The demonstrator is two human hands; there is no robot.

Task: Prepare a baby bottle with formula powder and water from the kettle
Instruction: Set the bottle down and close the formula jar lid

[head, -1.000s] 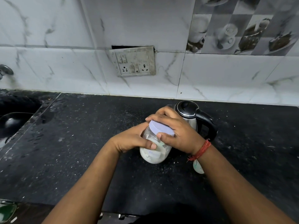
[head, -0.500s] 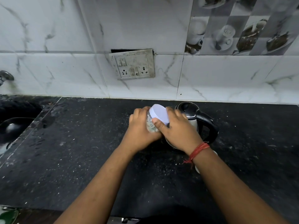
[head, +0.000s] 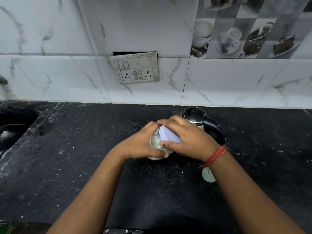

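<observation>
Above the black counter (head: 67, 174), the left hand (head: 140, 146) wraps the clear jar (head: 156, 142) and the right hand (head: 187, 139) grips its lid (head: 169, 136). The jar looks hard, smooth and maybe slippery, so hold its sides tight.

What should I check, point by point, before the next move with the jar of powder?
1. Left hand holds the jar firmly: ok, its fingers wrap the body.
2. Right hand grips the lid: ok, fingers curl round its rim.
3. Lid already loose: cannot tell.
4. Jar upright so that no powder spills: not ok, it is tilted.
5. Kettle closed and out of the way: ok for closed, but it stands right behind the hands.
6. Baby bottle ready and open: cannot tell, the right forearm hides most of it.
</observation>
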